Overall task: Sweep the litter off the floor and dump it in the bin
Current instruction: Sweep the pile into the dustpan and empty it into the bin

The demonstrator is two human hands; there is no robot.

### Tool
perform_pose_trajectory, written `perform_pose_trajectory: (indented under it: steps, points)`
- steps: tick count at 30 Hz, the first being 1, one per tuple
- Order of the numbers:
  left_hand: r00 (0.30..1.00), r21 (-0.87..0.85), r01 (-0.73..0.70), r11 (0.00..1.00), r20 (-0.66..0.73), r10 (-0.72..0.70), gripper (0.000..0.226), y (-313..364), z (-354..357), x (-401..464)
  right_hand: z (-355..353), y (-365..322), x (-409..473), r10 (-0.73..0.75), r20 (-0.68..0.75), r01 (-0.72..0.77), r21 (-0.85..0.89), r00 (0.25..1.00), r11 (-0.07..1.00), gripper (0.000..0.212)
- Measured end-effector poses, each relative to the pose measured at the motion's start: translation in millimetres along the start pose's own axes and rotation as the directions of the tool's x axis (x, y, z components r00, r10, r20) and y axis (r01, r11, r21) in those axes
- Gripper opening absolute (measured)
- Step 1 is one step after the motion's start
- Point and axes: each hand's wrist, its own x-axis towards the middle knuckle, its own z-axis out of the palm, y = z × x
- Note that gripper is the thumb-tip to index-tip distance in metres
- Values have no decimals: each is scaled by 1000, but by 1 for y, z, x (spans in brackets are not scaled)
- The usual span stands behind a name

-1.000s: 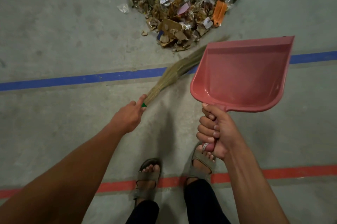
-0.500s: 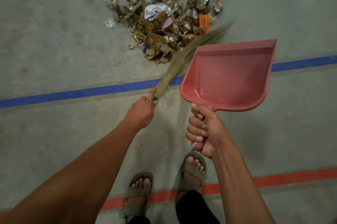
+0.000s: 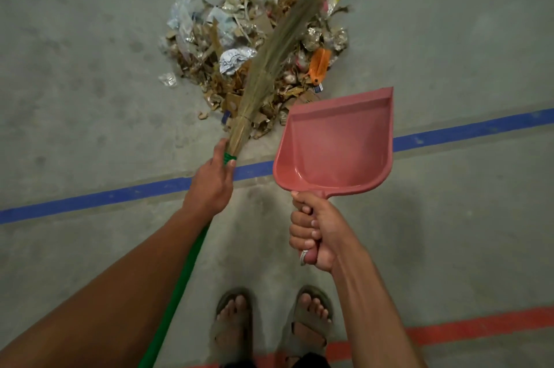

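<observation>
The litter pile (image 3: 257, 59) lies on the grey concrete floor (image 3: 75, 68), on the far side of the blue floor line (image 3: 467, 131) from the person; it is a heap of cardboard scraps, crumpled foil, clear plastic and one orange piece (image 3: 320, 65) at its right edge.

The left hand (image 3: 211, 185) grips the broom (image 3: 269, 65) right where the green handle (image 3: 177, 286) meets the bound grass bristles, fingers curled round the shaft and the thumb lying along it up to the binding. This hand sits directly over the blue floor line. The bristles fan out ahead of the fingers and lie across the middle of the litter pile, their tips reaching its far right edge; the green handle runs back under the forearm.

The right hand (image 3: 314, 232) is clamped round the short handle of the pink dustpan (image 3: 335, 146), all four fingers wrapped tight with the knuckles showing. It sits on the near side of the blue floor line. The pan is held above the floor, covering part of the blue floor line, with its open lip just beside the pile's near right edge. Whether the lip touches the scraps cannot be told.

Two sandalled feet (image 3: 269, 325) stand well on the near side of the blue floor line, next to a red floor line (image 3: 479, 328).
</observation>
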Motion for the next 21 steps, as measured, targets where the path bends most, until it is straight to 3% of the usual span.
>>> perform_pose_trajectory:
  steps: [5, 11, 17, 21]
  points:
    - [999, 33, 36, 999, -26, -35, 55, 2, -13, 39, -5, 1, 17, 122, 7, -122, 49, 993, 991, 37]
    - [999, 4, 15, 1000, -51, -15, 56, -15, -32, 85, -4, 2, 59, 317, 167, -340, 126, 933, 932, 37]
    - [998, -14, 26, 1000, -53, -26, 55, -39, -38, 126, -2, 16, 114, 366, 306, -449, 271, 879, 851, 47]
    - [1000, -4, 6, 1000, -20, -6, 54, -59, -35, 149, 7, 33, 152, 401, 288, -475, 267, 869, 838, 48]
